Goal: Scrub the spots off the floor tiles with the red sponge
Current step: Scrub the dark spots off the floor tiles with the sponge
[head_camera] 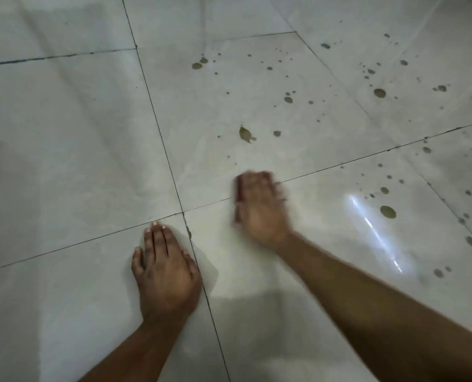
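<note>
My right hand [259, 206] is blurred with motion and lies over the red sponge [239, 193], of which only a thin red edge shows at the hand's left side. It presses the sponge onto the pale floor tiles [77, 161] at a grout line. My left hand [164, 267] rests flat on the floor with straight fingers, beside the crossing of two grout lines. Several dark olive spots [246, 133] dot the tiles beyond and to the right of my right hand, a large one [388, 211] among them.
A pale upright leg or pole [203, 23] stands at the top centre. A bright streak of reflected light [375, 230] lies on the tile right of my right forearm. The tiles on the left show no spots.
</note>
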